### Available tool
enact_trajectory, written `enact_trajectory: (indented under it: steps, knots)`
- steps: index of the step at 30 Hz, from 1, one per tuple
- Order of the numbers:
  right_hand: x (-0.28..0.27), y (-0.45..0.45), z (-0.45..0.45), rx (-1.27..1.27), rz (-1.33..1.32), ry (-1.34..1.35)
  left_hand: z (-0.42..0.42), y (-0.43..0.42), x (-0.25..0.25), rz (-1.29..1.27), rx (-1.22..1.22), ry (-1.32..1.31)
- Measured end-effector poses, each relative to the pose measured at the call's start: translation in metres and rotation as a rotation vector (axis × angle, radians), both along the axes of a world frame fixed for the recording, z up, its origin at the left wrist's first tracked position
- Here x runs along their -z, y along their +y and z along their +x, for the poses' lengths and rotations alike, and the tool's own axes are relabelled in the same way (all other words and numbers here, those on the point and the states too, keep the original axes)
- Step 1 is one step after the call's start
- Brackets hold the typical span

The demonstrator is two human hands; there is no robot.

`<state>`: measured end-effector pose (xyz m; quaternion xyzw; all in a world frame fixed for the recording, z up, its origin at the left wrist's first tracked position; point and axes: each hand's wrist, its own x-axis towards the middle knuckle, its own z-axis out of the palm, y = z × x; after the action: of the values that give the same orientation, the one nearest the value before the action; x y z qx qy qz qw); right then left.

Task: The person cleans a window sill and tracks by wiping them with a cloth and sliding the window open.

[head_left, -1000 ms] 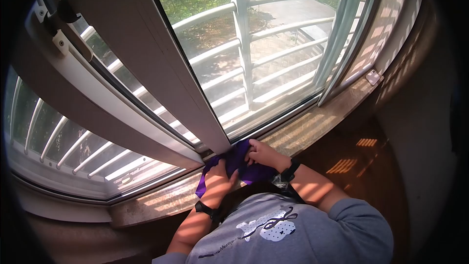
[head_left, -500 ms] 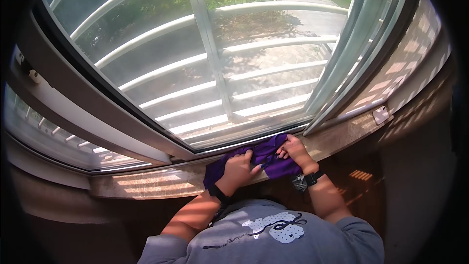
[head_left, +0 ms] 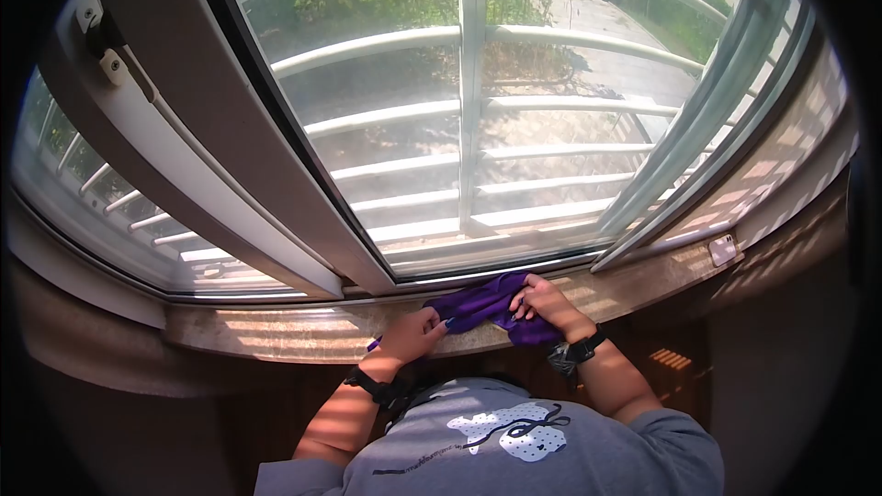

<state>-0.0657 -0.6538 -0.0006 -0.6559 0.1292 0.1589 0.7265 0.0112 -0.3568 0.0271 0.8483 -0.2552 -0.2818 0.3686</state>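
A bunched purple cloth [head_left: 478,305] lies on the stone windowsill [head_left: 303,332], against the bottom of the window frame. At its left end my left hand [head_left: 411,334] is closed on the cloth, thumb and fingers together. My right hand [head_left: 544,301] grips the right part, with its fingers curled into the fabric. Some of the cloth hangs over the sill's front edge below my right hand. Black bands circle both wrists, and a small clear crinkled thing sits by the right one.
Behind the sill stands a window [head_left: 395,165] with white bars outside. A frame post [head_left: 248,119] with a handle [head_left: 115,55] rises at the left. A phone [head_left: 724,250] lies at the sill's right end. Wooden floor shows below.
The view has swung, and the frame post no longer stands directly above the cloth. My hands have moved farther apart, and the cloth between them is stretched into a longer, narrower bunch.
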Motion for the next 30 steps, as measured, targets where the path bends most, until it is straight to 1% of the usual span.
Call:
enact_trajectory:
  steps: [3,4,7,10,11,13,14,17,18,21,23,27,30]
  knots:
    - [0.005,0.040,0.017,-0.043,-0.017,0.025,0.004,0.041,-0.008,0.114,-0.087,-0.054]
    - [0.004,0.052,0.026,-0.103,-0.056,0.047,0.007,0.056,-0.009,0.154,-0.088,-0.092]
    - [-0.013,0.088,0.045,-0.175,-0.123,0.091,0.007,0.096,-0.022,0.256,-0.114,-0.164]
    - [-0.018,0.103,0.056,-0.243,-0.137,0.077,0.008,0.126,-0.017,0.323,-0.072,-0.037]
    - [-0.020,0.105,0.058,-0.272,-0.145,0.083,0.008,0.129,-0.015,0.331,-0.096,0.080]
    - [-0.021,0.106,0.059,-0.268,-0.140,0.108,0.004,0.121,-0.037,0.345,-0.146,0.313]
    - [-0.022,0.105,0.059,-0.265,-0.138,0.120,0.004,0.115,-0.035,0.322,-0.132,0.317]
    - [-0.009,0.099,0.058,-0.248,-0.098,0.095,0.007,0.093,-0.028,0.203,-0.137,0.452]
    - [-0.010,0.098,0.057,-0.239,-0.079,0.085,0.007,0.086,-0.020,0.162,-0.136,0.430]
    - [-0.013,0.097,0.051,-0.157,-0.036,0.099,0.013,0.053,-0.003,0.162,-0.013,0.352]
    - [-0.010,0.089,0.043,-0.107,-0.028,0.091,0.016,0.030,-0.003,0.129,0.044,0.327]
    - [-0.003,0.056,0.020,0.066,-0.094,0.113,0.020,-0.005,-0.011,0.065,0.128,0.282]
    - [0.001,0.030,0.000,0.171,-0.021,0.101,0.022,-0.016,-0.015,0.046,0.159,0.278]
